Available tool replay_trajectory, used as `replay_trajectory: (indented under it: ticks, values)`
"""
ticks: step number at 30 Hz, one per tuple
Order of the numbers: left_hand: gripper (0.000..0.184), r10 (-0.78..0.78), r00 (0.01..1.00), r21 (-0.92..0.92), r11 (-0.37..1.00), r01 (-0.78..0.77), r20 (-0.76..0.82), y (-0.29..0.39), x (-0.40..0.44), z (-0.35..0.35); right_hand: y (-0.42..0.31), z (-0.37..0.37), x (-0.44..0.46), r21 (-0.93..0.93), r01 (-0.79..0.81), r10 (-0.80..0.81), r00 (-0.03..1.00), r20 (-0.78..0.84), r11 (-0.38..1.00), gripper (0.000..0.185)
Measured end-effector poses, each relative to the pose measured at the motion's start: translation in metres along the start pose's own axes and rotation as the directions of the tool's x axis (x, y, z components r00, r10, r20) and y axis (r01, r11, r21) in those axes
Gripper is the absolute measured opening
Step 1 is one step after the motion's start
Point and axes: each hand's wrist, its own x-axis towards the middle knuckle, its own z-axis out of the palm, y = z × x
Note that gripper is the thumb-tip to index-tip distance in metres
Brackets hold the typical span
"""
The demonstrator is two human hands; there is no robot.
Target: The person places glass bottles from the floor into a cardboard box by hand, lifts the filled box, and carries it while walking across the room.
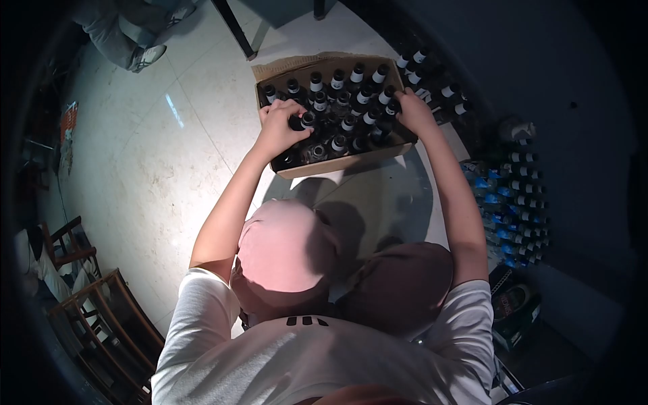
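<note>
An open cardboard box [343,164] full of upright dark glass bottles stands on the floor before my knees. My left hand [282,123] reaches over the box's left side, its fingers curled round the neck of a dark bottle [308,120]. At the box's right edge, my right hand [413,111] is against the wall beside a dark bottle [393,106] with a pale neck label. The fingertips of this hand are partly hidden, so what they grip is unclear.
Many bottles [520,202], some with blue parts, stand along the dark wall at right. More dark bottles [449,90] are beyond the box. Wooden chairs [108,304] are at lower left. Another person's legs and shoe [147,58] show at upper left. A dark table leg [236,30] stands behind the box.
</note>
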Motion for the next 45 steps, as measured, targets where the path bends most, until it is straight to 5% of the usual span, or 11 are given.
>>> replay_trajectory:
  ticks: [9, 15, 17, 21, 38, 43, 45]
  values:
    - [0.033, -0.022, 1.000, -0.008, 1.000, 0.022, 0.018, -0.002, 0.000, 0.000, 0.012, 0.020, 0.003, -0.083, -0.058, 0.046, 0.988, -0.148, 0.995, 0.048]
    - [0.033, -0.029, 0.999, -0.022, 0.999, 0.030, 0.021, -0.003, -0.002, 0.000, 0.011, 0.018, 0.005, -0.009, -0.082, 0.080, 0.989, -0.123, 0.997, 0.043]
    - [0.033, -0.035, 0.999, -0.025, 0.999, 0.036, 0.024, -0.003, -0.003, 0.000, 0.011, 0.006, 0.003, -0.045, -0.113, 0.115, 0.992, 0.046, 0.993, 0.047]
    - [0.033, -0.033, 0.999, -0.023, 0.999, 0.033, 0.010, -0.003, -0.003, 0.000, 0.016, 0.002, -0.002, -0.043, -0.058, 0.063, 0.991, 0.118, 0.997, 0.045]
    - [0.032, 0.008, 0.999, 0.069, 0.998, -0.011, 0.038, 0.004, 0.002, -0.002, -0.010, 0.026, -0.001, 0.099, 0.014, -0.010, 0.999, -0.035, 0.995, 0.046]
    - [0.032, 0.031, 0.998, 0.134, 0.990, -0.037, 0.048, 0.004, 0.002, 0.003, -0.007, 0.005, -0.014, -0.178, -0.017, 0.059, 0.972, 0.228, 0.984, 0.043]
    - [0.032, 0.025, 0.998, 0.149, 0.988, -0.033, 0.057, 0.005, 0.004, 0.002, -0.008, 0.020, -0.016, -0.218, -0.020, 0.047, 0.991, 0.122, 0.976, 0.037]
